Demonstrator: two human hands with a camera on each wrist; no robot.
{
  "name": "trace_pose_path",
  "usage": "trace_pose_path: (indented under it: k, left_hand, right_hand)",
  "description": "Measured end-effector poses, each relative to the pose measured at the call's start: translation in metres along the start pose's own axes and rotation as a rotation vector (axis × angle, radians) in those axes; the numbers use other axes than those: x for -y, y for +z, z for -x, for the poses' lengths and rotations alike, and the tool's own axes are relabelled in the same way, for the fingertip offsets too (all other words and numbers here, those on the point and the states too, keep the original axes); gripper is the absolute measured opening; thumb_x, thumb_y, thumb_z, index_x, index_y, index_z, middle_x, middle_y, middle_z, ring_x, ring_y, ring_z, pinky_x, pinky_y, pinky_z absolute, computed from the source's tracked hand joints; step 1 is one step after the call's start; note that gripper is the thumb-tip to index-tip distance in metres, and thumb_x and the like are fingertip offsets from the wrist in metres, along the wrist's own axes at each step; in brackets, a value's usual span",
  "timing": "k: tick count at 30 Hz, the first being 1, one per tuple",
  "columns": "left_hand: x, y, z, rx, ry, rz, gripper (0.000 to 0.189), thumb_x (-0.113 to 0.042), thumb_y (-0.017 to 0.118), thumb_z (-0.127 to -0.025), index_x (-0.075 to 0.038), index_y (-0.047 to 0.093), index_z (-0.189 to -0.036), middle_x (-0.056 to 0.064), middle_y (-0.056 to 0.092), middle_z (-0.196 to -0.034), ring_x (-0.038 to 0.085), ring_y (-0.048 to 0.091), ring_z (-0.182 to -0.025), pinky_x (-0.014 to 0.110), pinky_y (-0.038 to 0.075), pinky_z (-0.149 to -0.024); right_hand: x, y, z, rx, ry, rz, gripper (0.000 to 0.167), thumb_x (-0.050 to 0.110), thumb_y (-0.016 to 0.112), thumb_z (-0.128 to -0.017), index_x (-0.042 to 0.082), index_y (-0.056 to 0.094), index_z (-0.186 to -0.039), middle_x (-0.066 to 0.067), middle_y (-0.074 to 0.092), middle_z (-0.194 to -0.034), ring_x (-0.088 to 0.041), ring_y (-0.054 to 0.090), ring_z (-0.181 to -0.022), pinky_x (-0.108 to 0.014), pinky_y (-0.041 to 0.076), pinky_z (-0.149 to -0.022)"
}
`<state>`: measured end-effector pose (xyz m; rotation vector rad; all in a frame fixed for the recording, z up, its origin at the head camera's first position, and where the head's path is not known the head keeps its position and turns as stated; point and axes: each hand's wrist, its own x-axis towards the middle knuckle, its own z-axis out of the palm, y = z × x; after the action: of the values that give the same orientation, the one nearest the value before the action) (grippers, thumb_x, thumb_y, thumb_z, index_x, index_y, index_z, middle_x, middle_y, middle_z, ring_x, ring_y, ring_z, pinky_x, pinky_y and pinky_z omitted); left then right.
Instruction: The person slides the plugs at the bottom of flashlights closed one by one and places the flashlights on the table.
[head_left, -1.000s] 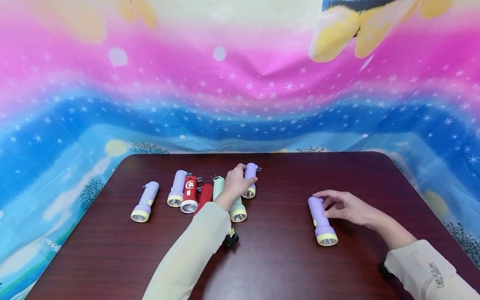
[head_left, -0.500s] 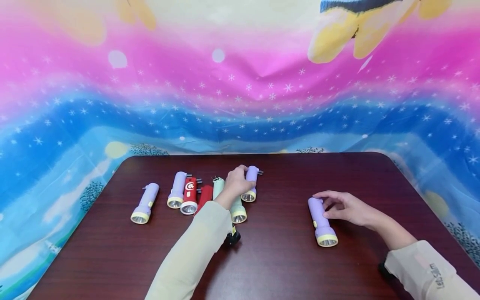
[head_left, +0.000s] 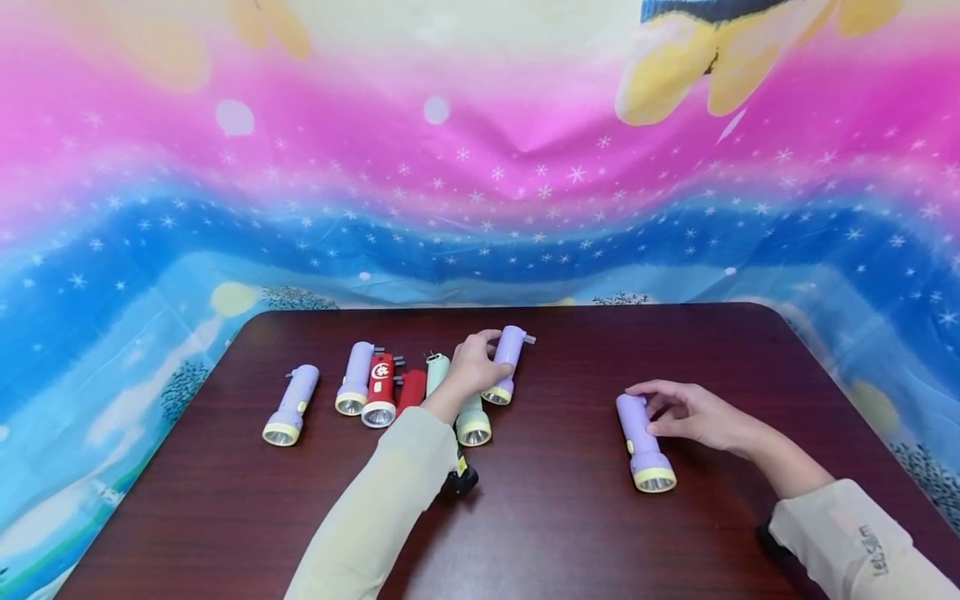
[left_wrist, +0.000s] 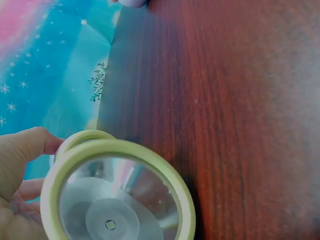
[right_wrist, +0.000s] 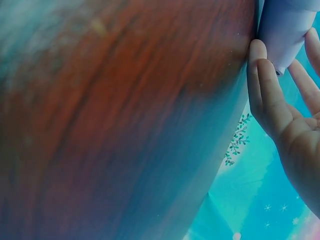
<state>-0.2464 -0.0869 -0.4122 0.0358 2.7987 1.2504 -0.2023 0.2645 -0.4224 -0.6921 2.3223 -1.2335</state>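
Note:
In the head view my left hand (head_left: 471, 367) grips a purple flashlight (head_left: 511, 348) by its body, its plug prongs sticking out to the right. A pale green flashlight (head_left: 474, 428) lies under that hand, partly hidden. Its wide lens (left_wrist: 120, 200) fills the near part of the left wrist view, with the rim of the gripped one behind. My right hand (head_left: 696, 414) holds another purple flashlight (head_left: 639, 433) near its back end, thumb and forefinger on it. This one lies on the table, lens toward me.
Left of my left hand, a purple flashlight (head_left: 354, 375), a red one (head_left: 381, 379), a second red one (head_left: 412, 387) and a mint one (head_left: 437, 371) lie close together. A lone purple flashlight (head_left: 292, 404) is farther left. A patterned cloth (head_left: 480, 225) hangs behind the table (head_left: 555, 533).
My left hand has shifted the gripped purple flashlight slightly right, and its back end leans farther right. My right hand and its flashlight stay in place.

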Motion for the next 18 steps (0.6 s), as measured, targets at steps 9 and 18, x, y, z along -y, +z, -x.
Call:
trace_pose_path:
  k: [9,18]
  left_hand:
    - [-0.016,-0.01,0.02,-0.022,0.075,0.137,0.069,-0.01,0.077,-0.082,-0.007,0.049,-0.145,0.017,0.068,-0.124,0.029,0.069,-0.105,0.04,0.056,-0.092]
    - [-0.022,-0.016,0.049,-0.034,0.111,0.246,0.067,-0.009,0.075,-0.082,-0.009,0.05,-0.144,0.016,0.066,-0.125,0.032,0.067,-0.107,0.042,0.056,-0.093]
  right_hand:
    - [0.001,-0.001,0.001,0.001,-0.009,-0.001,0.059,0.015,0.069,-0.092,-0.002,0.045,-0.143,-0.024,0.061,-0.118,-0.017,0.065,-0.092,-0.025,0.056,-0.078]
    - [0.001,0.0,0.001,-0.004,0.008,0.0,0.06,0.016,0.069,-0.092,-0.001,0.044,-0.144,-0.024,0.06,-0.121,-0.022,0.063,-0.097,-0.026,0.056,-0.079]
